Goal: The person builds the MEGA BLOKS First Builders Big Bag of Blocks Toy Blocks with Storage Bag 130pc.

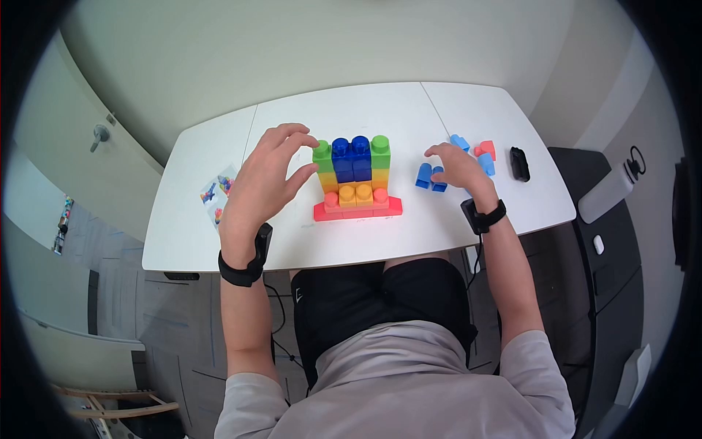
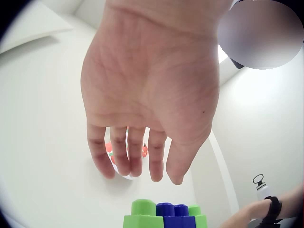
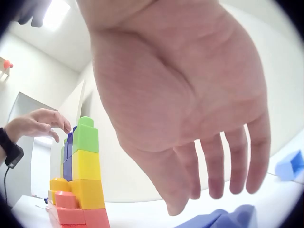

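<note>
A stacked block structure stands upright on the white table, with a red base [image 1: 358, 213], orange and yellow blocks above, dark blue blocks [image 1: 352, 164] in the middle and green blocks [image 1: 380, 154] at both sides. My left hand [image 1: 267, 179] is beside its left green column, fingers apart and bent, holding nothing; the left wrist view shows its palm [image 2: 152, 80] above the blocks. My right hand [image 1: 461, 170] hovers over two blue blocks [image 1: 423, 175] right of the structure. In the right wrist view its palm [image 3: 185, 90] faces those blue blocks [image 3: 223, 219], fingers spread and empty.
Behind and right of my right hand lie light blue blocks [image 1: 459, 142] and a red block [image 1: 485, 149], then a black case [image 1: 519, 164]. A sheet with coloured pictures [image 1: 217, 194] lies at the left. A white bottle [image 1: 607, 192] stands on the dark cabinet at right.
</note>
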Available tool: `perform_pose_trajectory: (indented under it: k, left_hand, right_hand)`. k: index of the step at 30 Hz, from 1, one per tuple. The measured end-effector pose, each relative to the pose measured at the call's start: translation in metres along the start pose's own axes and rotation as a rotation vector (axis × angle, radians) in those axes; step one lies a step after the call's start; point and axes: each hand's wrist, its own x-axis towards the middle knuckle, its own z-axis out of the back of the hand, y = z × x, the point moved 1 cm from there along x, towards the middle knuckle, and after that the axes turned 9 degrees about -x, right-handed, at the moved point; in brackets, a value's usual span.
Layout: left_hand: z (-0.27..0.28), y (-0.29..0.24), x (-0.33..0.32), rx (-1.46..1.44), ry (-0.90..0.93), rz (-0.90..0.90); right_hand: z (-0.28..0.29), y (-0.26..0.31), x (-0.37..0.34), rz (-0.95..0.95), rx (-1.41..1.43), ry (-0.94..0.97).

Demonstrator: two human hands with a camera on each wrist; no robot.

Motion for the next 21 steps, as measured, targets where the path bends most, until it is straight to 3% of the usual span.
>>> perform_pose_trajectory:
  k: [6,16,18,21]
  left_hand:
    - [0.002,-0.001,-0.001,-0.071,0.035,0.049]
    - [0.002,-0.001,-0.001,-0.095,0.088,0.060]
    - [0.002,0.000,0.000,-0.102,0.105,0.058]
    - [0.002,-0.002,0.000,-0.103,0.109,0.061]
  right_hand:
    - [-0.014,-0.007,0.003,0.012,-0.003,0.212]
    - [-0.030,0.004,0.009,-0.061,0.055,0.091]
    - [-0.041,0.007,0.009,0.002,0.012,0.004]
    - [-0.046,0.010,0.011,0.012,-0.013,0.032]
